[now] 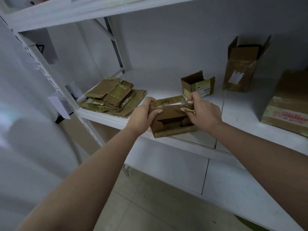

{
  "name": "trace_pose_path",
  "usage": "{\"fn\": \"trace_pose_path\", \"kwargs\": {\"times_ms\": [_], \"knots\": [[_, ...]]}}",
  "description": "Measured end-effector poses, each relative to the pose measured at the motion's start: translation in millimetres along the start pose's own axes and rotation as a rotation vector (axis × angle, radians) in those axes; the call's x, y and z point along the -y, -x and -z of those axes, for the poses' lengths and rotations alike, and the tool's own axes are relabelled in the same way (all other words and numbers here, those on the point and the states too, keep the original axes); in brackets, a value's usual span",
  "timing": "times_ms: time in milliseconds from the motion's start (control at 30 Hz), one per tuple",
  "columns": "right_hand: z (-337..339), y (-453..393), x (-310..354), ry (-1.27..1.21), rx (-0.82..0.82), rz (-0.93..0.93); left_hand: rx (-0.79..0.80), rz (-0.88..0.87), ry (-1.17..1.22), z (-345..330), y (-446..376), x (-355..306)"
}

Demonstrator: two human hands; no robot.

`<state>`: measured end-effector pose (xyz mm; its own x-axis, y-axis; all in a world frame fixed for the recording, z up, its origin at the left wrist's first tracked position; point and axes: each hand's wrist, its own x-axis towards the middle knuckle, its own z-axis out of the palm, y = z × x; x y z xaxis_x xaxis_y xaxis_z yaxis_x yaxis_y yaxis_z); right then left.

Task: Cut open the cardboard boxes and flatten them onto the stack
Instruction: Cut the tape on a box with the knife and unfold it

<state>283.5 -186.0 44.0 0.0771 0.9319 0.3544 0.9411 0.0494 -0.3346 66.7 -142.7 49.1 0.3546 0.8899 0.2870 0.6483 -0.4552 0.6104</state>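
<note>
Both hands (141,114) (203,112) grip one open box (171,120) (stack (113,99) leftward).

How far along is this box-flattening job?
Done: a stack of flattened boxes lies on the shelf. In hand: the left hand and right hand grip one open box. Left: a small open box, a tall box and a large box.

White metal shelving unit (208,100) with a perforated upright post (50,77) at left and an upper shelf board (83,12) overhead. Paper labels (58,104) hang clipped to the post. Pale wall (166,44) behind; beige tiled floor (150,205) below.
</note>
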Motion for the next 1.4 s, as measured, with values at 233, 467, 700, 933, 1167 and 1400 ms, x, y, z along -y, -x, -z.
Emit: {"fn": "trace_pose_path", "kwargs": {"times_ms": [233, 467, 700, 933, 1167, 1400], "knots": [[-21.6, 4.8, -3.9, 0.100, -0.012, 0.069, -0.184, -0.044, -0.220, -29.5, 2.2, 14.5], [-31.1, 5.2, -11.5, -0.010, -0.042, -0.023, 0.117, 0.063, -0.304, -42.0, 9.7, 12.8], [-18.0, 17.7, -29.0, -0.054, 0.025, -0.106, 0.196, 0.024, -0.303, -49.8, 0.6, 3.2], [-25.7, 28.2, -23.7, -0.001, 0.119, -0.138, 0.246, 0.055, -0.340, -43.7, 0.8, 3.0], [-30.9, 37.8, -27.2, -0.033, 0.169, -0.111, 0.157, 0.132, -0.508, -44.9, 13.2, 1.5], [-32.0, 44.6, -25.3, 0.003, 0.150, -0.028, 0.185, 0.159, -0.532, -35.8, 16.2, 6.2]]}}
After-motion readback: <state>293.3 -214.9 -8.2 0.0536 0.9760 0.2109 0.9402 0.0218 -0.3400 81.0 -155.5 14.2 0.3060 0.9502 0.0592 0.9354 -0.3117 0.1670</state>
